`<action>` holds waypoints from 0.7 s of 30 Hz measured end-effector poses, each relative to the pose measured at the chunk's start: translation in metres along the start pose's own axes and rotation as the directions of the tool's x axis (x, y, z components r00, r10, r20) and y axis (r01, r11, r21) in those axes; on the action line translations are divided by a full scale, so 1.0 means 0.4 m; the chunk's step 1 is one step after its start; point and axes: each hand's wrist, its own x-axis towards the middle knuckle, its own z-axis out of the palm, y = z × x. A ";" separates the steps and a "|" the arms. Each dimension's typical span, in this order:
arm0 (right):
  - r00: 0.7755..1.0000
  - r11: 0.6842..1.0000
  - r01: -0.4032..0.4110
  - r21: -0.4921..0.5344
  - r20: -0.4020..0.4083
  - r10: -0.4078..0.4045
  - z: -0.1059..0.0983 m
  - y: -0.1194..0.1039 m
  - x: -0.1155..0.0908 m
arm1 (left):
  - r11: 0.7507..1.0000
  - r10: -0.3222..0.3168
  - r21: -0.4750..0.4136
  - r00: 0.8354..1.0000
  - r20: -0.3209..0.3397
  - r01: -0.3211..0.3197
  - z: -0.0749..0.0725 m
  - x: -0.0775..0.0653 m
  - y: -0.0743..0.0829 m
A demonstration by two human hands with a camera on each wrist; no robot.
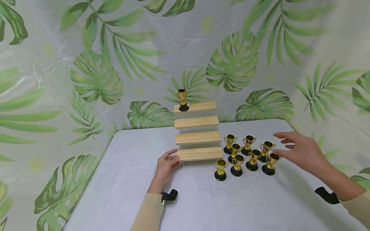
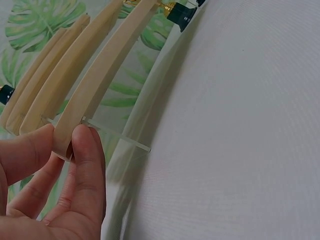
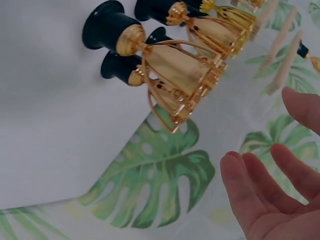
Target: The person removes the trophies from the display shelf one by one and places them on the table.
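Note:
A tiered display stand with pale wooden steps on clear supports (image 1: 199,138) stands mid-table. My left hand (image 1: 166,168) pinches the left end of its lowest step (image 2: 102,67) between thumb and fingers. One small gold trophy cup (image 1: 182,96) with a black base is upright at the left of the top step. Right of the stand, several similar cups stand grouped on the table. Above and just right of the nearest right-hand trophy cup (image 1: 271,162) hovers my right hand (image 1: 303,153), thumb and fingers spread apart with nothing between them.
The table (image 1: 127,179) wears a white cloth. Behind it hangs a leaf-patterned curtain (image 1: 179,45), close to the table's back edge. Another trophy cup (image 1: 221,168) stands at the group's front left, near the lowest step's right end.

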 end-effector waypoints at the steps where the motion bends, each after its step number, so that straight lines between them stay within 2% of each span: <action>1: 1.000 1.000 0.000 0.002 0.005 0.000 0.001 -0.005 0.006 | 1.000 0.001 0.000 1.000 0.001 -0.001 0.000 0.000 0.000; 7: 1.000 1.000 -0.013 0.014 0.010 0.012 0.008 -0.045 0.042 | 1.000 0.000 0.005 1.000 -0.004 0.000 0.000 0.002 0.001; 14: 0.999 0.996 -0.034 0.083 0.019 0.032 0.016 -0.084 0.081 | 1.000 -0.003 -0.002 1.000 0.001 0.003 -0.001 0.005 -0.002; 21: 1.000 0.991 0.000 0.136 -0.009 0.001 0.036 -0.115 0.111 | 1.000 -0.004 0.003 1.000 -0.008 0.004 0.000 0.003 0.000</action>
